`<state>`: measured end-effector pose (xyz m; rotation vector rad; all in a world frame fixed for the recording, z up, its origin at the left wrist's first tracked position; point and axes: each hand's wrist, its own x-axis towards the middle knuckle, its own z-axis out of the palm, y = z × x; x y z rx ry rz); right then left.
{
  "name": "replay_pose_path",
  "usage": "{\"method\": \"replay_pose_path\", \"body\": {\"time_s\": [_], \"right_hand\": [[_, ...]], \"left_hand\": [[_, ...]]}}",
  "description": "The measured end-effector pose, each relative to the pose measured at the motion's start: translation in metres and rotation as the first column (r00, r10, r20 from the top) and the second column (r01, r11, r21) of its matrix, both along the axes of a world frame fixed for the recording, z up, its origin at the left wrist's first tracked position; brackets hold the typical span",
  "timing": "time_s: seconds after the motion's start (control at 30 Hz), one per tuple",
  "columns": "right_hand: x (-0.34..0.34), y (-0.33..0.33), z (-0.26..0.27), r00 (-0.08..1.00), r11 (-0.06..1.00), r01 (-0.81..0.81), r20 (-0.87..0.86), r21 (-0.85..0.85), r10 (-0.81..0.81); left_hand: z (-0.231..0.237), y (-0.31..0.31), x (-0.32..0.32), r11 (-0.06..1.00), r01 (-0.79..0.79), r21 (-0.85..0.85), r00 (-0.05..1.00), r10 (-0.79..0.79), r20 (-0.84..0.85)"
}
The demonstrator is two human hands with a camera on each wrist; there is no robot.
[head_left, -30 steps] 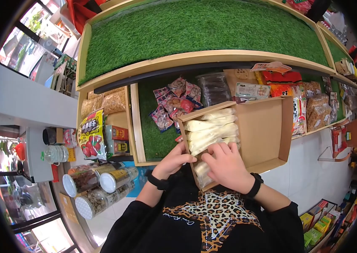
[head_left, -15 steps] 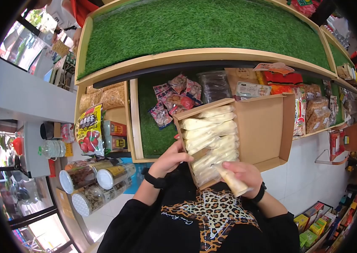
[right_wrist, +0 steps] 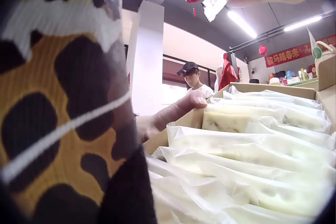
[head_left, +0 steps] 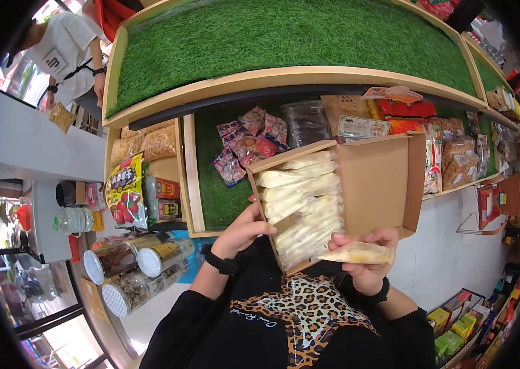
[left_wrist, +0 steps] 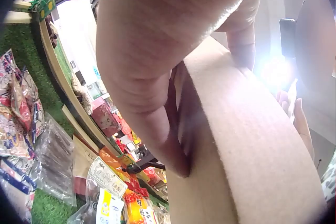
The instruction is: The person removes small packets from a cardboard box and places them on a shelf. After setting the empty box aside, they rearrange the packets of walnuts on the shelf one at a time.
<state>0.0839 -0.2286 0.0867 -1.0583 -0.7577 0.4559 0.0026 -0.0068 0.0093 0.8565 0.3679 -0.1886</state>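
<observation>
An open cardboard box (head_left: 380,184) is tilted in front of the chest, its lid folded back to the right. Rows of cream-coloured snacks in clear wrappers (head_left: 304,206) fill it. My left hand (head_left: 241,232) grips the box's left wall, the thumb over the rim; in the left wrist view its fingers (left_wrist: 157,124) lie along the outside of the cardboard. Over the box's near right corner, my right hand (head_left: 367,277) holds one wrapped snack (head_left: 358,253) between thumb and fingers. That wrapper's crimped end (right_wrist: 216,1) shows at the top of the right wrist view.
Behind the box, a turf-lined shelf (head_left: 210,203) carries pink snack packets (head_left: 250,141), dark packets (head_left: 307,123) and several bagged goods. Above it runs another turf-lined tier (head_left: 297,43). Clear jars (head_left: 143,264) stand at the left. Another person (head_left: 69,49) is at the far left.
My right hand has lifted one wrapped snack from the box's near end and turned it roughly level. The left hand keeps its hold on the box. Another person has come into view at far left.
</observation>
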Motion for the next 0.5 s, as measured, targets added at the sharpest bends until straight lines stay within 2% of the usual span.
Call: {"method": "replay_pose_path", "body": {"time_s": [0.07, 0.17, 0.37, 0.5], "right_hand": [[-0.006, 0.005, 0.003, 0.984, 0.987, 0.152, -0.09, -0.052, -0.156], [-0.007, 0.006, 0.006, 0.97, 0.98, 0.184, -0.145, -0.075, -0.193], [0.004, 0.007, 0.01, 0.945, 0.991, 0.111, -0.3, -0.077, -0.129], [0.008, 0.008, 0.01, 0.941, 0.994, 0.079, -0.323, -0.071, -0.098]], "left_hand": [[0.0, 0.0, 0.001, 1.0, 0.007, 0.01, 1.0, -0.007, 0.008], [0.003, 0.0, 0.002, 1.0, -0.003, 0.026, 1.0, 0.002, 0.02], [0.002, 0.001, 0.003, 1.0, 0.004, 0.031, 1.0, -0.004, 0.006], [-0.002, 0.003, 0.003, 0.999, 0.013, 0.033, 1.0, -0.013, 0.008]]}}
